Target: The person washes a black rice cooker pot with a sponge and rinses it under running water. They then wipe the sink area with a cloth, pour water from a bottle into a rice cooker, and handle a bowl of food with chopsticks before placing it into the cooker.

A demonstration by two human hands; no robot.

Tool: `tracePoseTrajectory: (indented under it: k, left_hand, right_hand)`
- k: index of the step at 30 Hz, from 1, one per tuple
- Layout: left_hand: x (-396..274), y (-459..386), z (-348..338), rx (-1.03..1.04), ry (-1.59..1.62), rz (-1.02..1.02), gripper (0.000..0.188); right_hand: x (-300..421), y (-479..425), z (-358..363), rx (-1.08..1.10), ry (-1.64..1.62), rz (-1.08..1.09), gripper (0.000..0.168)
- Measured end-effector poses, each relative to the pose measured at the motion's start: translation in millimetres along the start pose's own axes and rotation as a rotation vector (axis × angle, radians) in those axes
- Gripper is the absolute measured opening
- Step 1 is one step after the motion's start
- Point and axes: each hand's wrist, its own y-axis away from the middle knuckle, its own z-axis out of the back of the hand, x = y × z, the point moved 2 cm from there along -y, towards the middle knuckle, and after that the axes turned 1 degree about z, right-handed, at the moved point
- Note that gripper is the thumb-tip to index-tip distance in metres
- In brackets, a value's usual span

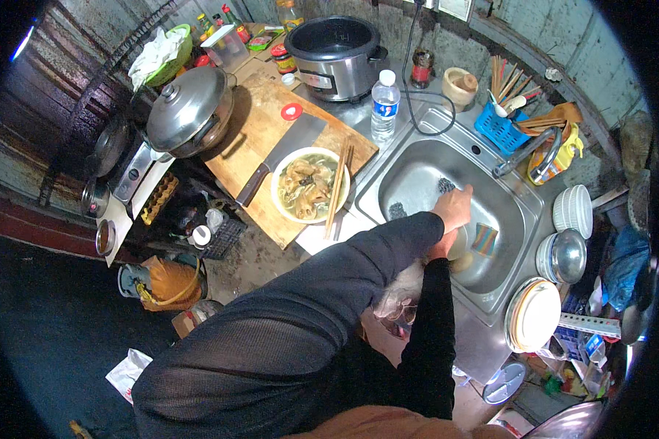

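Both my hands are together over the stainless steel sink (417,164), their black sleeves reaching in from below. My left hand (454,208) is on the far side with its fingers curled; whatever lies under them is hidden. Just below it, my right hand (444,246) grips the edge of a pale round bowl-like vessel (459,245), partly covered by the hands and blurred. Near the hands in the basin are a steel wool scrubber (446,185), another scrubber (397,210) and a striped sponge cloth (484,240). A small round tan thing (462,262) is too blurred to name.
A cutting board (263,93) left of the sink holds a cleaver (285,153), a soup bowl (307,186) with chopsticks (338,186) across it, and a lidded pot (189,110). A water bottle (385,107), faucet (527,153) and stacked plates (535,315) surround the sink.
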Motion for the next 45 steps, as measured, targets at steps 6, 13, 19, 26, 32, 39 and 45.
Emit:
tracePoseTrajectory:
  k: [6,13,19,26,32,39,45]
  left_hand:
    - [-26.5,21.2,62.2,0.086,0.115,0.010,0.080]
    - [-60.8,78.5,114.2,0.303,0.739,-0.308,0.044]
    - [-83.6,192.0,169.1,0.570,0.785,-0.408,0.034]
    - [-43.3,275.4,223.4,0.586,0.465,-0.844,0.033]
    - [-27.2,319.3,243.0,0.736,1.003,-0.746,0.028]
    - [-21.9,350.3,261.1,0.828,1.283,-0.687,0.036]
    - [-39.1,375.9,288.0,1.035,1.592,-0.786,0.052]
  right_hand:
    - [115.9,11.7,-101.4,-0.179,0.921,0.238,0.038]
    - [250.4,112.3,-160.6,0.023,0.401,-0.120,0.058]
    - [255.5,255.0,-94.6,-0.439,0.545,0.065,0.065]
    - [272.7,279.9,-241.6,0.034,1.048,0.290,0.042]
    - [251.6,319.2,-311.3,0.030,0.980,-0.641,0.088]
    - [199.3,322.9,-348.6,-0.123,0.944,-0.337,0.083]
    - [185.3,320.0,-377.0,-0.324,0.885,0.009,0.080]
